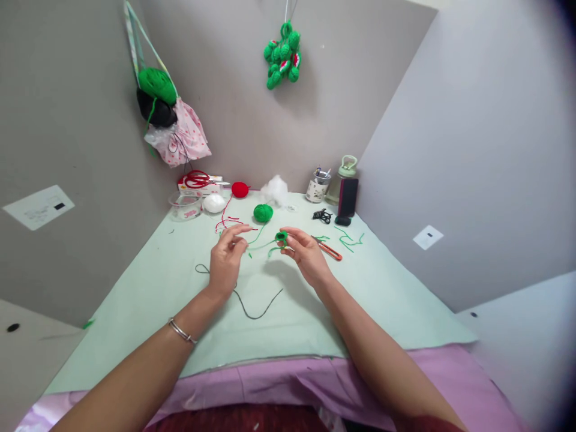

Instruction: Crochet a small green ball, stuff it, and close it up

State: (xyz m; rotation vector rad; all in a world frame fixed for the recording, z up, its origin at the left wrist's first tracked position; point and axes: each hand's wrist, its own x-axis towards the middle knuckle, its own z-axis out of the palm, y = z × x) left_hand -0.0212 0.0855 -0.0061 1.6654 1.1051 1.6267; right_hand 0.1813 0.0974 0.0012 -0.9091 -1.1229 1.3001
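Note:
My right hand [306, 249] pinches a small green crochet piece [281, 236] with a dark opening facing up, above the middle of the table. A short green tail hangs below it. From this piece a strand of green yarn [261, 246] runs left to my left hand [227, 258], whose thumb and fingers are closed on it. Just beyond the hands sits the green yarn ball [263, 213], its strand trailing down toward my left fingers. Whether a hook is in either hand cannot be made out.
A black cord [252, 317] lies in front. An orange cutter [330, 249] and green yarn scraps [350, 240] lie right. Behind are red scissors [198, 179], a red yarn ball [240, 189], white stuffing [276, 191], a pen cup [317, 186] and a phone [348, 198].

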